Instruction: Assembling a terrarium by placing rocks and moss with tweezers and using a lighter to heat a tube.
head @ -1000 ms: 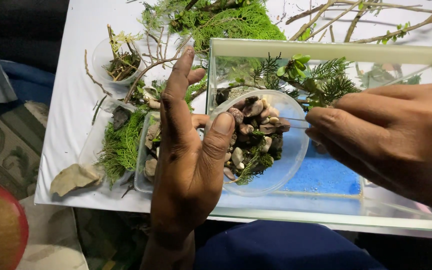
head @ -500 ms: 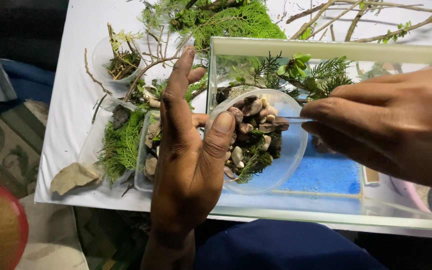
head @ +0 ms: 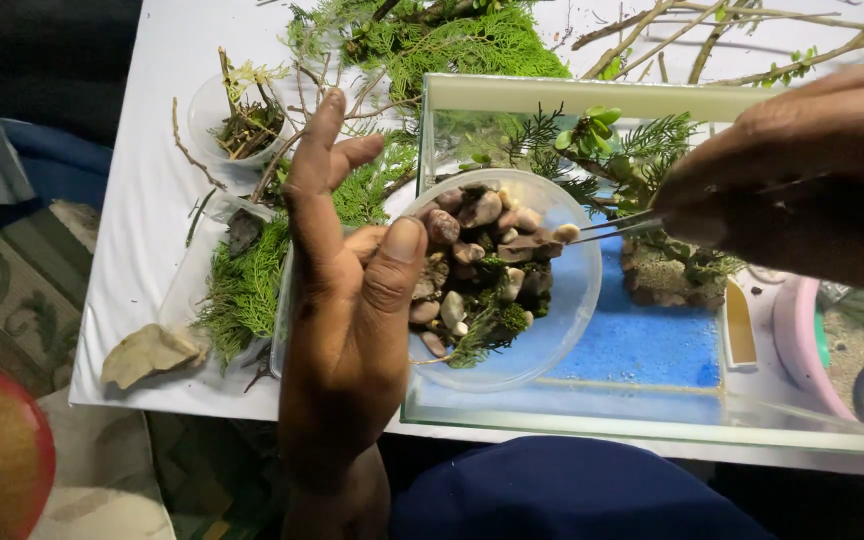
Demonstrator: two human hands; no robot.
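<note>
- The tweezers (head: 620,226), thin and metallic, lie almost level, their long axis running right to left; the closed tips point left and rest on a small pale pebble (head: 566,233) at the right rim of the bowl's pile.
- The right hand (head: 802,170) pinches the tweezers near their back end, fingers bunched tightly around them, above the glass tank (head: 552,95).
- The left hand (head: 347,300) holds one clear plastic bowl (head: 562,320) over the tank's left near corner: thumb pressed on the bowl's left rim, forefinger and the others stretched upward and spread, palm under the bowl's side.
- The bowl carries a heap of brown, grey and pale pebbles mixed with bits of moss; too many stones overlap to count them.
- Against half a second ago, the tweezers' tips have moved further left, from the bowl's right rim onto the stones; the right hand has lifted and now fills the upper right corner. The left hand and bowl stay as they were.
- Inside the tank: one blue mat (head: 642,330) on the floor, and one planted clump of stones with green sprigs (head: 672,270) at the far right.
- On the white table (head: 142,200): one small clear cup of twigs (head: 237,120) far left, one flat tan stone (head: 152,352) near left, heaps of green fern-like cuttings (head: 247,285).
- One pink bowl (head: 802,340) stands right of the tank.
</note>
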